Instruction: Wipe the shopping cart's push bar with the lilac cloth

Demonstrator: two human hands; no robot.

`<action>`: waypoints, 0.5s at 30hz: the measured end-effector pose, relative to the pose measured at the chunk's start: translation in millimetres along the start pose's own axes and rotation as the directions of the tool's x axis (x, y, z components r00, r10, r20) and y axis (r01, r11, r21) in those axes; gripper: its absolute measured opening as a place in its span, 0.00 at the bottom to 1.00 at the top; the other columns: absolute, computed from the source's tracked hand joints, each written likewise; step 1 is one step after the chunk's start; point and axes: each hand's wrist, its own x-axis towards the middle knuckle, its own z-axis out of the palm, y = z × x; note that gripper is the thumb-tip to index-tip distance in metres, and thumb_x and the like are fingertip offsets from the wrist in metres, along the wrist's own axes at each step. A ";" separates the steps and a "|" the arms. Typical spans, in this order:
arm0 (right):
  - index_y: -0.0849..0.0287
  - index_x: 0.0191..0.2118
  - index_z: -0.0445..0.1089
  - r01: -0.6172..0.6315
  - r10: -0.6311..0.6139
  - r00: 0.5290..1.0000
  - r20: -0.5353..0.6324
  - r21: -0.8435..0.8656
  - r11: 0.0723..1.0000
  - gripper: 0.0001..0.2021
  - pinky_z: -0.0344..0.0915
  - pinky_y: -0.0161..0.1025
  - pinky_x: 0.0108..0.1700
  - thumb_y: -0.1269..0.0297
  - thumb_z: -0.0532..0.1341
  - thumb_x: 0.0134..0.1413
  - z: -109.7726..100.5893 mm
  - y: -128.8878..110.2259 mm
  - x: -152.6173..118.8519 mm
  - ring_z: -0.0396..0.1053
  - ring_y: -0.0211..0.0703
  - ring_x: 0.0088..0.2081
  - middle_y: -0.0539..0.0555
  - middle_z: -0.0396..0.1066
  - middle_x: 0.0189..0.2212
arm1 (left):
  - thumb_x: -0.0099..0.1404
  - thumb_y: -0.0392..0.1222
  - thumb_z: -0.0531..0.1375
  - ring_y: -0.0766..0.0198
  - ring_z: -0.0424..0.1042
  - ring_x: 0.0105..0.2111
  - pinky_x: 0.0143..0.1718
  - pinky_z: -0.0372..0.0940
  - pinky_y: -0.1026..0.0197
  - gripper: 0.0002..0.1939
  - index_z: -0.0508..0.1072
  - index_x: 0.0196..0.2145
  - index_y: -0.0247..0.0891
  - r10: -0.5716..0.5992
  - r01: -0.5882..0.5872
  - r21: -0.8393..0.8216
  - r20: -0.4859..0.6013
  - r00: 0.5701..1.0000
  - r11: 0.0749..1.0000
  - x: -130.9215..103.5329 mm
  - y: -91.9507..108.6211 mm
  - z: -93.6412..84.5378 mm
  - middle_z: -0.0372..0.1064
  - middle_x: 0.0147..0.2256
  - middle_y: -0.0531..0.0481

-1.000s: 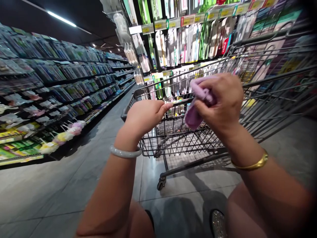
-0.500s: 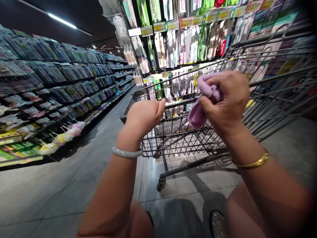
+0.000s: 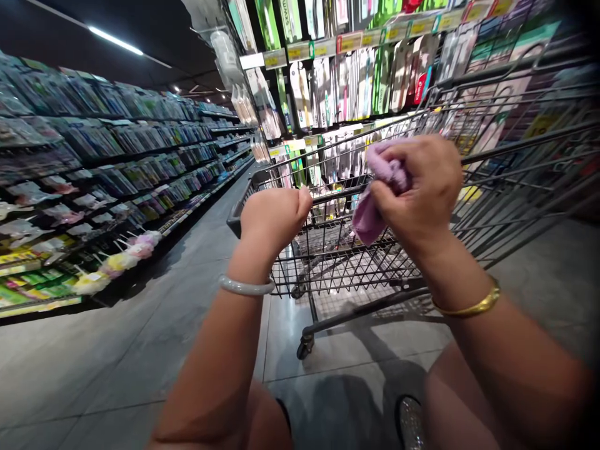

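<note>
A dark wire shopping cart stands side-on in front of me. My left hand is closed around the cart's upper rail near its left corner, its fingers curled out of sight on the far side. A crumpled purple cloth is bunched in my right hand, which is closed with the thumb pressing on it. Part of the cloth hangs down below the thumb, against the rail. Whether the cloth touches the rail, I cannot tell. A pale bangle circles my left wrist and a gold one my right.
Behind the cart, a rack holds packaged toothbrushes in several rows. Long shelves of hanging packages line the left of the aisle, with fluffy bath puffs at their foot. Grey tiled floor runs between. A caster wheel sits near my feet.
My right hand has moved slightly left along the rail with the purple cloth. My left hand keeps its grip in nearly the same place.
</note>
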 end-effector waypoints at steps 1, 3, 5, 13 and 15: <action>0.51 0.44 0.68 0.050 -0.050 0.999 0.021 -0.004 0.999 0.11 0.64 0.55 0.45 0.63 0.63 0.53 4.7 -7.6 -5.2 0.66 0.53 0.45 0.55 0.71 0.42 | 0.71 0.50 0.37 0.56 0.69 0.26 0.24 0.43 0.57 0.34 0.75 0.24 0.36 -0.001 0.001 0.004 -0.002 1.000 1.000 0.3 0.2 0.5 0.71 0.24 0.40; 0.50 0.45 0.69 0.186 -0.186 0.982 0.044 0.000 0.983 0.12 0.65 0.52 0.47 0.60 0.63 0.54 16.1 -23.9 -17.1 0.66 0.52 0.48 0.53 0.72 0.44 | 0.71 0.51 0.36 0.55 0.70 0.27 0.24 0.43 0.57 0.34 0.76 0.25 0.36 0.004 -0.004 0.011 -0.013 1.000 1.000 0.9 0.4 1.3 0.72 0.25 0.40; 0.49 0.45 0.69 0.301 -0.301 0.953 0.006 0.011 0.953 0.11 0.64 0.50 0.51 0.61 0.63 0.55 25.3 -34.1 -26.0 0.65 0.49 0.51 0.50 0.72 0.47 | 0.71 0.51 0.36 0.55 0.71 0.28 0.24 0.43 0.56 0.34 0.77 0.26 0.36 0.014 -0.014 0.017 -0.029 0.999 1.000 1.3 0.8 1.8 0.73 0.26 0.40; 0.54 0.44 0.70 0.053 -0.048 0.996 -0.075 0.057 0.997 0.13 0.60 0.57 0.52 0.60 0.64 0.52 10.7 -0.8 -10.7 0.64 0.53 0.50 0.57 0.70 0.45 | 0.70 0.51 0.37 0.57 0.69 0.26 0.24 0.43 0.56 0.33 0.75 0.23 0.36 -0.028 0.028 0.007 0.014 1.000 1.000 1.1 2.1 0.9 0.72 0.25 0.40; 0.55 0.45 0.69 0.011 -0.007 0.999 -0.051 0.070 0.997 0.13 0.59 0.58 0.52 0.61 0.63 0.53 11.0 -3.8 -12.7 0.62 0.55 0.51 0.59 0.68 0.47 | 0.70 0.51 0.37 0.56 0.69 0.26 0.24 0.43 0.56 0.33 0.76 0.24 0.36 -0.026 0.026 0.001 0.006 1.000 1.000 1.0 2.7 1.3 0.72 0.26 0.40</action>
